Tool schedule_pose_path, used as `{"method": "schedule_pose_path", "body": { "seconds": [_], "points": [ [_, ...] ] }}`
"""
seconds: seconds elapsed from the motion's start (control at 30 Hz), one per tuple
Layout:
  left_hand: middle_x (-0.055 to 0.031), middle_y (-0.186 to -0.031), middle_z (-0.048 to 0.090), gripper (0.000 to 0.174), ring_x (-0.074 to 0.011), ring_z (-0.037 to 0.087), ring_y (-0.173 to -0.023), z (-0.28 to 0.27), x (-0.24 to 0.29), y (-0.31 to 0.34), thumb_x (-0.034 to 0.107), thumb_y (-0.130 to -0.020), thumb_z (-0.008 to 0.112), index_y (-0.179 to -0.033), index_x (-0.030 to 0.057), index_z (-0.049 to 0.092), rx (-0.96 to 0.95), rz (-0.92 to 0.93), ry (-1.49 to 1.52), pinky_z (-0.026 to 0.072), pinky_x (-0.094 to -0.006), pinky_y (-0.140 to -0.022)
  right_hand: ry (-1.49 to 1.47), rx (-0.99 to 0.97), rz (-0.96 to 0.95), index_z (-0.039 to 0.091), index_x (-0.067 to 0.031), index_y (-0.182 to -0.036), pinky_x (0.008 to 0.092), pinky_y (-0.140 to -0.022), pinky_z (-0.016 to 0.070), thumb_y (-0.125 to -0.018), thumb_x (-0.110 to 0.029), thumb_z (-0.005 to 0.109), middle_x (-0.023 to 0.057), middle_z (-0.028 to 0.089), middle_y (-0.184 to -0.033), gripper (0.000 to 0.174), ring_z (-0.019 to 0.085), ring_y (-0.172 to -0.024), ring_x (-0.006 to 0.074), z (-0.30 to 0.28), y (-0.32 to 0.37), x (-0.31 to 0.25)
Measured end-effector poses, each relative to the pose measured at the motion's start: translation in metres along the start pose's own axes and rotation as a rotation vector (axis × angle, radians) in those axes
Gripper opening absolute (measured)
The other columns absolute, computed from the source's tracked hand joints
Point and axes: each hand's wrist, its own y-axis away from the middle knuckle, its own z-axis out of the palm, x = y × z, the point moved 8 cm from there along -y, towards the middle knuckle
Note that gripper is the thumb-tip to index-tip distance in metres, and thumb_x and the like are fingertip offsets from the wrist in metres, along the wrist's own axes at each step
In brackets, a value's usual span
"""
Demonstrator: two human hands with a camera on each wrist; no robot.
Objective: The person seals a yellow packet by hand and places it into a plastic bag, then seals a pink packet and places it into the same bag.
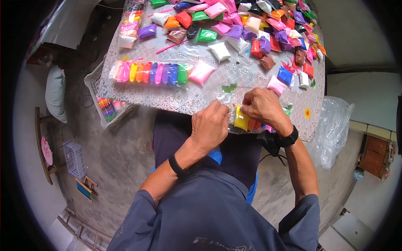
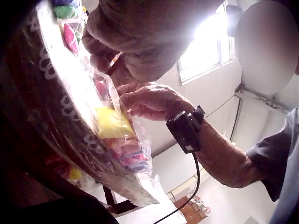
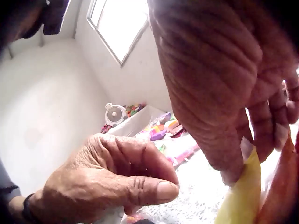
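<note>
A clear plastic bag with a row of coloured packets lies at the table's near edge, between both hands. Its yellow packet is at the left end of the row, beside an orange packet. My left hand pinches the bag's film at its left side, thumb against curled forefinger. From the right, my right hand pinches the upper end of the yellow packet between thumb and fingers. The thumb tip shows at the packet's pale corner in the right wrist view.
A filled bag of packets lies at the left, with a pink packet beside it. Many loose packets heap at the table's far side. A white basket stands below the left edge; clear plastic sheeting hangs at the right.
</note>
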Motion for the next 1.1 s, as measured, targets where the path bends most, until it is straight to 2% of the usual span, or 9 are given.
{"method": "schedule_pose_path", "body": {
  "seconds": [0.37,0.53,0.6,0.67,0.7,0.8,0.87,0.97,1.1],
  "points": [
    [-0.0097,-0.087,0.062,0.012,-0.0293,0.064,-0.065,-0.004,0.004,0.002,0.007,-0.082,0.074,-0.091,0.0061,0.066,0.037,0.043,0.001,0.0502,-0.0393,-0.057,-0.101,0.037,-0.042,0.076,-0.0001,-0.095,0.0411,-0.075,0.0557,-0.071,-0.023,0.070,0.0207,0.073,-0.088,0.034,0.071,-0.082,0.0351,0.003,0.005,0.006],
    [-0.0121,-0.095,0.067,0.016,-0.0176,0.062,-0.063,-0.033,0.009,0.031,0.002,-0.083,0.073,-0.097,0.0003,0.066,0.230,0.054,0.225,0.0494,-0.0291,-0.056,-0.163,0.066,-0.026,0.076,0.0013,-0.095,0.0414,-0.077,0.0558,-0.075,-0.027,0.071,0.0217,0.073,-0.089,0.035,0.071,-0.083,0.0360,0.003,0.007,0.010],
    [-0.0099,-0.096,0.068,0.009,-0.0134,0.061,-0.063,-0.024,0.000,0.058,0.003,-0.088,0.071,-0.096,0.0009,0.067,0.161,-0.016,0.339,0.0480,-0.0256,-0.055,-0.183,0.099,-0.030,0.076,0.0014,-0.093,0.0419,-0.075,0.0554,-0.077,-0.033,0.073,0.0223,0.072,-0.086,0.039,0.071,-0.081,0.0363,0.001,0.007,0.011],
    [-0.0080,-0.099,0.070,0.005,-0.0109,0.062,-0.065,0.030,-0.036,0.099,0.007,-0.094,0.067,-0.094,0.0020,0.069,-0.207,-0.681,0.886,0.0474,-0.0227,-0.055,-0.155,0.089,-0.033,0.076,0.0007,-0.091,0.0427,-0.073,0.0547,-0.076,-0.037,0.074,0.0219,0.072,-0.083,0.040,0.071,-0.079,0.0363,0.005,0.003,0.013],
    [-0.0102,-0.105,0.070,0.014,-0.0120,0.064,-0.069,0.042,-0.032,0.108,0.013,-0.097,0.065,-0.102,0.0004,0.068,-0.440,-0.792,0.952,0.0477,-0.0212,-0.055,-0.125,0.077,-0.036,0.076,0.0000,-0.089,0.0436,-0.070,0.0541,-0.076,-0.040,0.075,0.0215,0.071,-0.081,0.042,0.070,-0.077,0.0363,0.006,0.002,0.010],
    [-0.0146,-0.107,0.070,0.027,-0.0145,0.068,-0.073,0.073,-0.029,0.129,0.018,-0.098,0.065,-0.114,-0.0034,0.062,-0.526,-0.954,1.235,0.0478,-0.0206,-0.054,-0.001,0.015,0.064,0.076,-0.0015,-0.082,0.0452,-0.066,0.0522,-0.073,-0.046,0.077,0.0204,0.070,-0.076,0.045,0.069,-0.073,0.0364,0.008,0.001,0.004],
    [-0.0194,-0.114,0.068,0.039,-0.0197,0.071,-0.081,0.088,-0.029,0.130,0.019,-0.098,0.065,-0.125,-0.0063,0.054,-0.568,-0.933,1.257,0.0515,-0.0218,-0.055,0.034,0.021,0.063,0.075,-0.0019,-0.081,0.0455,-0.065,0.0518,-0.072,-0.047,0.078,0.0199,0.070,-0.075,0.046,0.069,-0.072,0.0366,0.008,-0.001,0.001],
    [-0.0246,-0.126,0.062,0.046,-0.0296,0.072,-0.092,0.100,-0.025,0.120,0.026,-0.101,0.061,-0.131,-0.0058,0.050,-0.429,-0.944,1.503,0.0585,-0.0278,-0.060,0.069,0.021,0.060,0.075,-0.0023,-0.079,0.0457,-0.064,0.0516,-0.069,-0.047,0.081,0.0195,0.070,-0.074,0.046,0.069,-0.072,0.0370,0.010,-0.003,0.002],
    [-0.0246,-0.124,0.064,0.044,-0.0287,0.073,-0.089,0.105,-0.022,0.102,0.032,-0.104,0.057,-0.128,-0.0050,0.052,-0.305,-0.921,1.642,0.0569,-0.0272,-0.056,0.050,0.029,0.058,0.076,-0.0027,-0.079,0.0456,-0.065,0.0522,-0.066,-0.043,0.083,0.0193,0.070,-0.074,0.043,0.070,-0.073,0.0372,0.014,-0.009,0.006]
  ]
}}
